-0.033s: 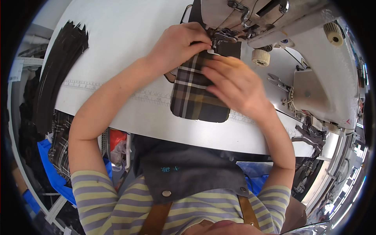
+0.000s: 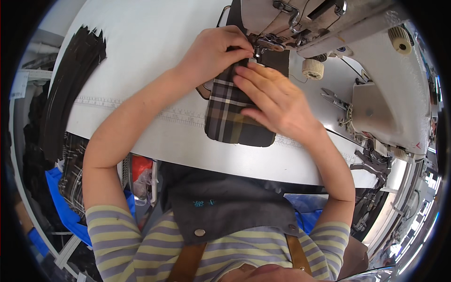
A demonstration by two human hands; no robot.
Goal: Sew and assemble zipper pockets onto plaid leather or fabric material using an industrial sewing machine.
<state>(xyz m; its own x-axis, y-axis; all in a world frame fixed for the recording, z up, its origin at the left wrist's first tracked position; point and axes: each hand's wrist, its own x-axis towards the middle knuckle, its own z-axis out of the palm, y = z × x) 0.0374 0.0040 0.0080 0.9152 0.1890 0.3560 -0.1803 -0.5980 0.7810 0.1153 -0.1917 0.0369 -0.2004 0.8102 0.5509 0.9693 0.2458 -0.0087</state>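
Note:
A dark plaid fabric piece (image 2: pixel 223 115) with rounded lower corners lies on the white sewing table (image 2: pixel 155 47), its upper end beneath the sewing machine (image 2: pixel 376 61). My left hand (image 2: pixel 218 49) is closed in a pinch beside the presser foot (image 2: pixel 258 52), at the fabric's upper left. What its fingertips grip is hidden. Flat across the right part of the fabric lies my right hand (image 2: pixel 279 101), fingers stretched toward the presser foot and holding nothing. A plain dark piece (image 2: pixel 277 62) shows just behind these fingers.
A bundle of black strips (image 2: pixel 77 70) hangs over the table's left side. A printed ruler scale (image 2: pixel 176 114) crosses the tabletop. Thread snips (image 2: pixel 334 97) lie near the machine's base. Dark cloth scraps (image 2: pixel 373 162) sit at the right edge, and a blue bag (image 2: pixel 61 197) is below left.
My right hand has slid slightly left over the plaid fabric, and its fingers are less blurred. My left hand keeps its pinch beside the presser foot.

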